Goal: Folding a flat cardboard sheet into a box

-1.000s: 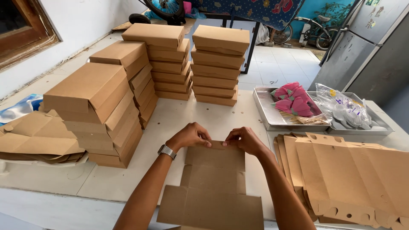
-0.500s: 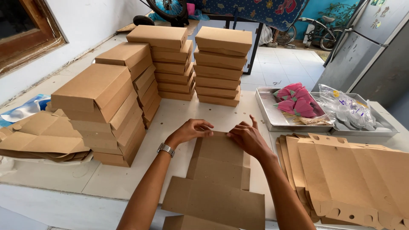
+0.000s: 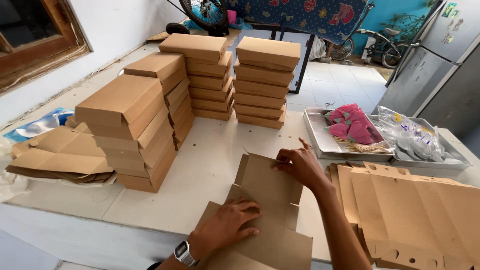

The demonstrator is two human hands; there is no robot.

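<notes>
The left hand (image 3: 231, 223) pressed flat on the cardboard blank (image 3: 265, 200), the right hand (image 3: 298, 167) pinched its far flap; light, bendable, best held by edges.

We see four stacks of folded brown cardboard boxes (image 3: 200, 85) at the back left of the white table. A flat brown box blank (image 3: 265, 200) lies in front under both hands, more brown flat blanks (image 3: 415, 210) are piled to its right, and others (image 3: 60, 155) lie at far left. Clear plastic bags (image 3: 412, 135) sit in a metal tray.
</notes>
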